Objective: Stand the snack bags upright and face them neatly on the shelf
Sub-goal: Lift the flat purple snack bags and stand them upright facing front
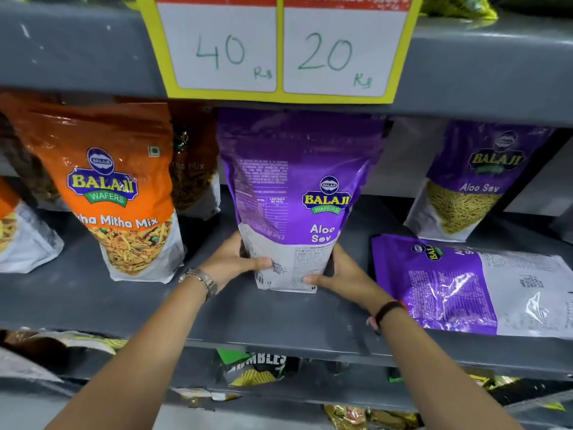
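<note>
— What did the shelf (130,308) look like?

— Grey metal, with a yellow price sign (280,48) hanging from the shelf above, reading 40 and 20.

— And the bag being handled?

— A purple bag (297,187) stood upright in the middle of the shelf, back side facing out, leaning slightly. The left hand (232,262) gripped its lower left corner, thumb across the front. The right hand (341,274) clasped the lower right corner, fingers curled round the edge.

— What stood nearby?

— To the left, an orange bag (121,187) stood upright, facing front. To the right, a second purple bag (471,283) lay flat near the shelf's front edge, and a third purple bag (474,181) stood behind it, tilted.

— Anything on the wrists?

— A metal watch (201,282) on the left, a dark band (387,310) on the right.
</note>
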